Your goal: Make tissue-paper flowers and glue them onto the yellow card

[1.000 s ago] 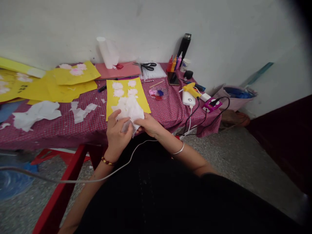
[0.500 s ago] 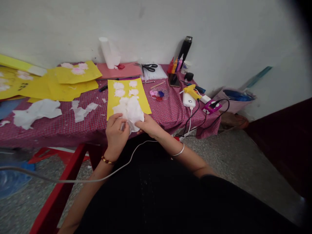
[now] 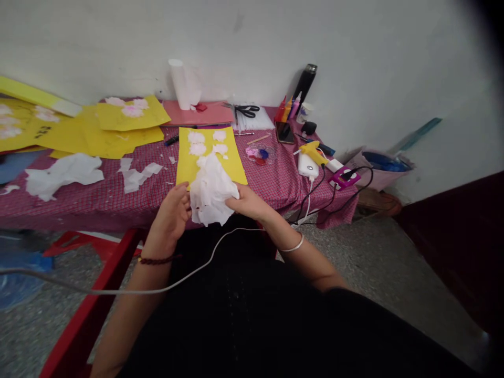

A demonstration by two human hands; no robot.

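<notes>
A crumpled white tissue (image 3: 212, 191) hangs at the table's front edge, its upper tip over a sheet of yellow paper (image 3: 187, 167). My right hand (image 3: 248, 202) pinches the tissue by its right side. My left hand (image 3: 172, 212) is beside the tissue's left edge with fingers loosely bent and apart, gripping nothing that I can see. Several pale pink tissue tufts (image 3: 197, 149) sit on the upper part of the yellow sheet. The tissue covers some of the sheet's lower part.
To the left lie torn tissue pieces (image 3: 65, 173) and yellow sheets (image 3: 132, 114). A paint palette (image 3: 260, 153), scissors (image 3: 247, 111), a yellow glue gun (image 3: 313, 152) and a phone (image 3: 284, 132) are to the right. A white cable (image 3: 197, 270) crosses before my body.
The tissue has spread out and come lower, toward me. My left hand has moved left, away from it, and its fingers have loosened. My right hand keeps its hold.
</notes>
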